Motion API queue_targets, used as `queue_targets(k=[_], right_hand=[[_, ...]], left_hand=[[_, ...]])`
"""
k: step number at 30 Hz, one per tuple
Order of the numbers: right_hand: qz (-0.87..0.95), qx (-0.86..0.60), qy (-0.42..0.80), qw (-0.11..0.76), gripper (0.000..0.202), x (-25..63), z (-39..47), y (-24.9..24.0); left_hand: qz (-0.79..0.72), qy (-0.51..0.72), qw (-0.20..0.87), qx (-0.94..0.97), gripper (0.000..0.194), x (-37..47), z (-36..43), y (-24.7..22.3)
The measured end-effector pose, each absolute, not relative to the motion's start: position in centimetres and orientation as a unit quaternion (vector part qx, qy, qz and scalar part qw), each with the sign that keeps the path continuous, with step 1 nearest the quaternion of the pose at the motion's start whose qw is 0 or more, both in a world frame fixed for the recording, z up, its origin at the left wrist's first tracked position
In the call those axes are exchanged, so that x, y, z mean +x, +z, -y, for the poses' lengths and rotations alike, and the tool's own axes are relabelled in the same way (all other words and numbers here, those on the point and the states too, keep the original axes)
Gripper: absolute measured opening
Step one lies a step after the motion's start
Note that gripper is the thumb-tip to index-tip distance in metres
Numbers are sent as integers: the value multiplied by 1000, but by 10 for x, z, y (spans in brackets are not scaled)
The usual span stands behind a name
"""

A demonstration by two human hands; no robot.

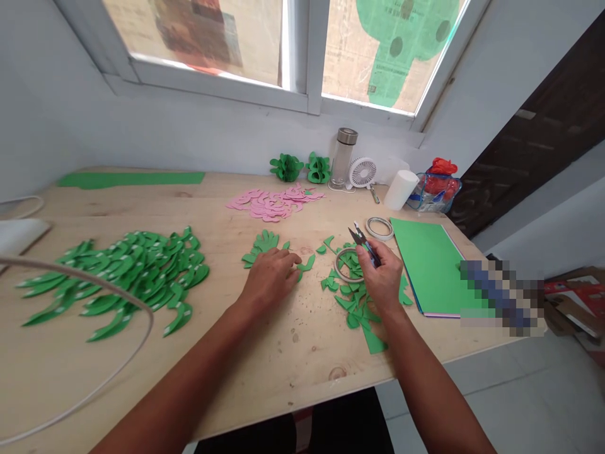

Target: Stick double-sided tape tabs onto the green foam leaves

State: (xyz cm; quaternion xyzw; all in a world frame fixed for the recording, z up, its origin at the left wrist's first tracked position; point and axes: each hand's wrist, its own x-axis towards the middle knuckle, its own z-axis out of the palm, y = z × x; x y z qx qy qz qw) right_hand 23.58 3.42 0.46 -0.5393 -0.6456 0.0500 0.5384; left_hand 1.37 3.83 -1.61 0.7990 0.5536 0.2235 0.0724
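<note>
My right hand is closed around small dark-bladed scissors, their tips pointing up and left. Beneath and beside it lies a heap of green paper scraps with a roll of tape among them. My left hand rests low on the table, fingers loosely bent and apart. A small green paper strip lies by its fingertips, and cut green leaf shapes fan out behind its knuckles. Whether the left fingertips touch the strip is hard to make out.
Green folded pieces with white patches are piled at left, crossed by a white cable. Pink cutouts, green paper ornaments, a glass bottle and a fan stand behind. Green sheets and another tape roll lie right.
</note>
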Motion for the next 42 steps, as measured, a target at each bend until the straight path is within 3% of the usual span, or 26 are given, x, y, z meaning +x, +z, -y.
queue_targets(k=[10,17,21,25,31,36,42], right_hand=[[668,-541,52,509,29,232,-31,7],[696,-524,52,488,28,229,-30,4],[710,-526,43,467,28,228,-31,2],[737,-505,44,446,25,226,-30,2],[780,-471,45,410,24,221,-29,-1],[810,-457,34,367,24,220,-28,-3],[833,-439,43,333,22,219,-27,-3]], left_hand=[[-617,94,58,779,17,26,-39,-3],[-635,94,85,762,13,34,-38,-3],[-635,155,99,750,15,33,-37,-6],[-612,315,155,709,15,31,-36,-7],[-521,501,352,594,15,29,-37,-4],[-471,535,497,495,19,26,-36,2],[-465,526,524,482,19,26,-35,5]])
